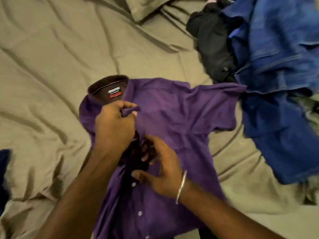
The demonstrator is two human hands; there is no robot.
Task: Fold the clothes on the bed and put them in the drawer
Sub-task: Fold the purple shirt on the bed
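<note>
On the far left my bed sheet (51, 66) is bare and wrinkly, so there is lots of room that way. A dark blue thing (4, 168) peeks in at the left edge. Next comes my purple shirt (172, 114), lying front up in the middle of the bed, collar (107, 83) at the top. My left hand (114, 125) pinches the shirt's front edge just under the collar. My right hand (160, 168) is spread, fingertips touching the cloth by the buttons (133, 184). I think the shirt is soft, light and floppy, so I should hold it by the button edge and the shoulders. On the right, a black cloth (212, 47) and a blue pile (279, 83) lie close; the shirt's sleeve touches the blue pile, so that side is tight
</note>
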